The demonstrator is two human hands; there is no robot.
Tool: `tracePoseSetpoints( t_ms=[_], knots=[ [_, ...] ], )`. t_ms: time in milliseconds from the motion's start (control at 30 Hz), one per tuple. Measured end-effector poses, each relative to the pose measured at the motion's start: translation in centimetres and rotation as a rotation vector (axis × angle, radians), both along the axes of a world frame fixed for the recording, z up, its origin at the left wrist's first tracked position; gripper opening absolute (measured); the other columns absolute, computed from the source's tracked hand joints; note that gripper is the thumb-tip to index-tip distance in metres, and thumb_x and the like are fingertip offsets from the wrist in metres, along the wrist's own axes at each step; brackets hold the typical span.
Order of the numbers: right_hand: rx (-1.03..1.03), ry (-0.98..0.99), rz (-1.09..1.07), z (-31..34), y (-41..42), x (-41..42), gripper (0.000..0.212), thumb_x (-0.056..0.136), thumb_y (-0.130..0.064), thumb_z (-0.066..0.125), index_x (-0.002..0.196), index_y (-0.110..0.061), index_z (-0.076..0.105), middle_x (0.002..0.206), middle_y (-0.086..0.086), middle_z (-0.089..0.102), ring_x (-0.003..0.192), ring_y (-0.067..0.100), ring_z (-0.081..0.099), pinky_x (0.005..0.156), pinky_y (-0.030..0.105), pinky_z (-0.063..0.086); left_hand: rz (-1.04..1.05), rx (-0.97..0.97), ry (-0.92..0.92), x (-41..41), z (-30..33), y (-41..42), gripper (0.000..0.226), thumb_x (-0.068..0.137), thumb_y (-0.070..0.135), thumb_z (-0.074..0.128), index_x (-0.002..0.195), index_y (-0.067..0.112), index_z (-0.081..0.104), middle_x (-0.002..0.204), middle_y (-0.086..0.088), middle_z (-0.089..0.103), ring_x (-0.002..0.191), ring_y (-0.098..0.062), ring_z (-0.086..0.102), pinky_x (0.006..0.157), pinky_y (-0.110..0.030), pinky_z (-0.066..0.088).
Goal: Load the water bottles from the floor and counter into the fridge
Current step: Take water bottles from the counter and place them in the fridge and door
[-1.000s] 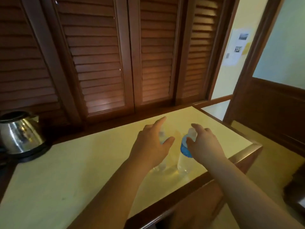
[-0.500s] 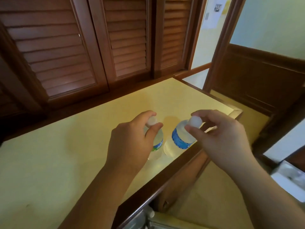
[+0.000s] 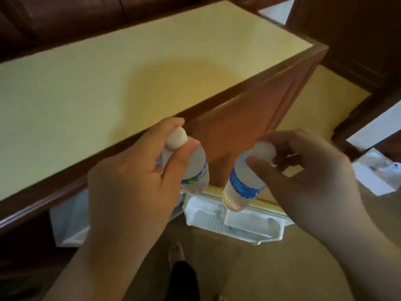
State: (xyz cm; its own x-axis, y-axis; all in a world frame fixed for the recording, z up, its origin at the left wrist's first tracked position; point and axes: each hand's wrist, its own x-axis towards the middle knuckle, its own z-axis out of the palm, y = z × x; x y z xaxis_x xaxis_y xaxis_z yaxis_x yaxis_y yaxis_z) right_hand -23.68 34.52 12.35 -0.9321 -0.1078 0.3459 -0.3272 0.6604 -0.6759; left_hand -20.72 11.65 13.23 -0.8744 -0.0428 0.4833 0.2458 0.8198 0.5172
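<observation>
My left hand grips a small clear water bottle by its neck, just under the white cap. My right hand pinches a second water bottle with a blue label by its white cap. Both bottles hang in the air in front of the counter's edge, off the yellow counter top. Below them the white fridge door shelf stands open, and part of the white fridge interior shows under the counter at the left.
The counter has a brown wooden rim and side panel. Tan floor lies below, with my foot on it. A white box-like object sits on the floor at the right. Dark wooden panels close off the back and right.
Both hands lifted the bottles off the counter top and drew them back past its front edge. My view tilted down, bringing the open fridge door and the floor into sight.
</observation>
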Motion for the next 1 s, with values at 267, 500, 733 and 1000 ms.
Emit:
tracePoseSetpoints(
  t_ms=[267,500,733,1000],
  knots=[
    [-0.016,-0.129,-0.093,-23.4,-1.7,6.9,0.028,0.080,-0.029,0.083,0.104,-0.025,0.068,0.094,-0.015,0.059,0.068,0.005,0.064,0.057,0.022,0.050,0.170,0.189,-0.272,6.4,-22.2,1.6,0.027,0.086,0.053,0.071,0.107,0.037,0.074,0.085,0.016,0.074,0.072,0.013,0.066,0.070,-0.005,0.045],
    [0.098,-0.149,-0.187,-44.1,-5.4,9.3,0.029,0.090,-0.026,0.076,0.114,-0.016,0.064,0.102,-0.004,0.059,0.063,0.010,0.066,0.049,0.021,0.046,0.263,0.390,-0.363,8.3,-42.5,1.1,0.027,0.088,0.045,0.075,0.112,0.033,0.071,0.102,0.021,0.073,0.089,0.010,0.070,0.076,-0.012,0.055],
    [0.140,-0.024,-0.222,-55.9,-6.8,7.4,0.025,0.093,-0.016,0.075,0.116,-0.008,0.066,0.103,0.005,0.060,0.068,0.018,0.063,0.050,0.030,0.054,0.229,0.569,-0.373,5.7,-54.2,1.1,0.034,0.088,0.039,0.075,0.120,0.031,0.067,0.114,0.010,0.074,0.105,-0.004,0.071,0.084,-0.040,0.062],
    [0.165,0.121,-0.230,-58.4,-7.4,5.0,0.020,0.097,-0.012,0.070,0.116,-0.005,0.067,0.107,0.011,0.061,0.070,0.022,0.066,0.054,0.030,0.055,0.174,0.384,-0.293,2.6,-57.4,2.3,0.034,0.091,0.043,0.073,0.122,0.033,0.063,0.099,0.001,0.076,0.084,-0.016,0.074,0.072,-0.045,0.061]
  ],
)
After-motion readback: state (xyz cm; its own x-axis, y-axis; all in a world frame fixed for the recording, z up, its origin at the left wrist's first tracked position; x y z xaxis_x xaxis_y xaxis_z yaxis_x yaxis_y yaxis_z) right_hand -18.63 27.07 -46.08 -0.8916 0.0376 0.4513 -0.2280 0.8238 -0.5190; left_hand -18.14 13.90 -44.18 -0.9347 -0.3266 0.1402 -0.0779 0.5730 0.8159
